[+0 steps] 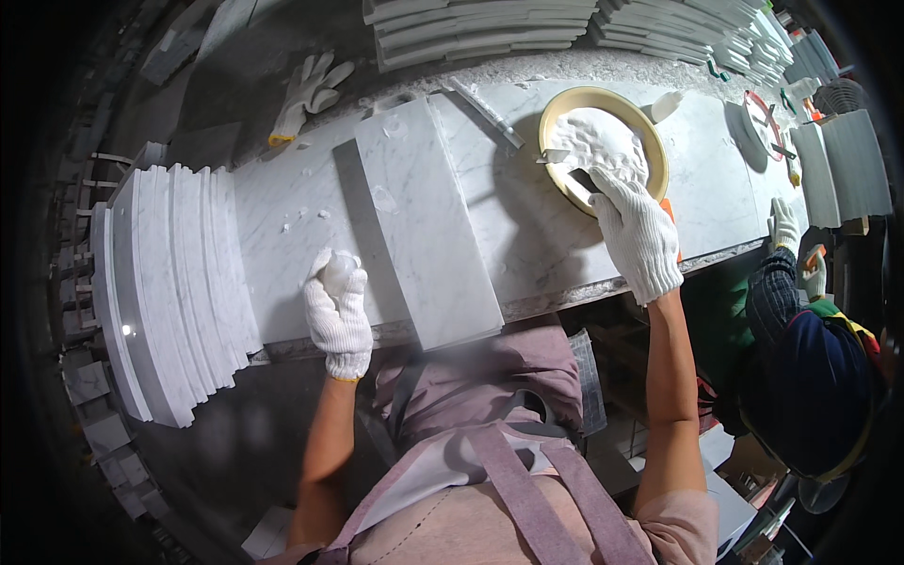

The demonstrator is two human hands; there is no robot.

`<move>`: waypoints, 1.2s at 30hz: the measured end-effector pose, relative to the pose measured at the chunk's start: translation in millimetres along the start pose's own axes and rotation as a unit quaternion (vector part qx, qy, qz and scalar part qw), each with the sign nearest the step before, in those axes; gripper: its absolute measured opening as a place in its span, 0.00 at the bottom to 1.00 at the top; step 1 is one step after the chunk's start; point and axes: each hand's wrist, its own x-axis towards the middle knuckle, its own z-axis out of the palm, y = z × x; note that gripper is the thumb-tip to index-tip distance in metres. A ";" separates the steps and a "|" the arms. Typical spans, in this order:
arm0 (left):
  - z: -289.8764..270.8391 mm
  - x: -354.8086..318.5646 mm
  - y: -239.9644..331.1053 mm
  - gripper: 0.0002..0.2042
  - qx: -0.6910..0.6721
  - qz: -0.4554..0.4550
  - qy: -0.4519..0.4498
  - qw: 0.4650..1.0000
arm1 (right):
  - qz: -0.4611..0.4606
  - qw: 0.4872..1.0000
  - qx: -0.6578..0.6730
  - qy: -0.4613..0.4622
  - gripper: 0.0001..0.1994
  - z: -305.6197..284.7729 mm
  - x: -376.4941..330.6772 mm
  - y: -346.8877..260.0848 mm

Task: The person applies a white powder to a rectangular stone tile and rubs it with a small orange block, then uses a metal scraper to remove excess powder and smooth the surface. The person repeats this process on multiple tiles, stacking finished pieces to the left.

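Observation:
Both my hands wear white knitted gloves. My left hand (337, 315), near the front edge of the marble surface, is closed around a small, rounded, translucent white container (341, 273). My right hand (633, 231) reaches over the near rim of a yellowish bowl (661, 155) and grips a putty knife (583, 180). Its dark blade points into the white paste or powder (603, 137) in the bowl; an orange part shows beside the glove. A metal scraper piece (554, 156) rests on the bowl's left rim. Between my hands lies a marble slab (428, 221), its near end overhanging the edge.
Stacked marble pieces (174, 292) stand at left, more slabs (480, 28) at the back. A spare glove (309, 97), a clear tube (487, 113) and a small white bottle (667, 105) lie beyond. At right, another person's gloved hand (783, 226) is near a red-rimmed plate (753, 105).

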 end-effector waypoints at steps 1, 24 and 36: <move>-0.9 -2.2 -3.5 0.23 -0.024 -0.023 0.002 0.999 | -0.026 0.999 -0.010 0.017 0.17 2.5 3.4 -1.3; -8.4 -13.8 -17.2 0.19 -0.060 -0.001 0.017 0.998 | 0.078 0.935 0.336 -0.080 0.21 21.0 -27.4 -55.1; -6.4 -14.8 -27.6 0.20 0.057 0.128 0.022 0.990 | -0.108 0.967 0.223 -0.067 0.17 88.3 -9.5 -147.2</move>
